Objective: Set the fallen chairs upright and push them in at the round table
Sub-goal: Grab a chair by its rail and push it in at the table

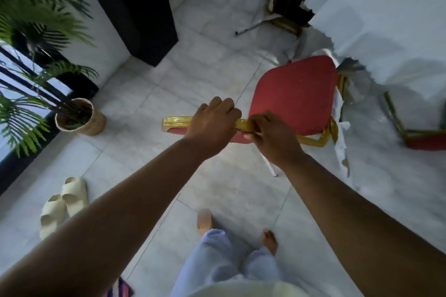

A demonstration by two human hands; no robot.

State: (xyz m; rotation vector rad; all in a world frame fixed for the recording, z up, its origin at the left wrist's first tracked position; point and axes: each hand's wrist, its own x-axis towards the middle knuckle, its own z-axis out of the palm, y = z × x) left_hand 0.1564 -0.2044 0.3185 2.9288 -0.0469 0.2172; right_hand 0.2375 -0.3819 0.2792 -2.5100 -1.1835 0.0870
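Observation:
A chair with a red seat (293,94) and gold frame stands upright in front of me, its seat toward the round table's white cloth (391,31). My left hand (213,119) and my right hand (272,136) both grip the gold top rail of its backrest (177,121). A second chair (282,0) lies on its side at the top, dark underside showing, white legs pointing left. A third fallen chair (410,132), red and gold, lies at the right edge, partly cut off.
A potted palm in a woven basket (80,117) stands at the left by a dark window frame. A pair of cream slides (64,205) lies on the pale tiled floor. A black pillar (142,7) rises at the top. My bare feet are below.

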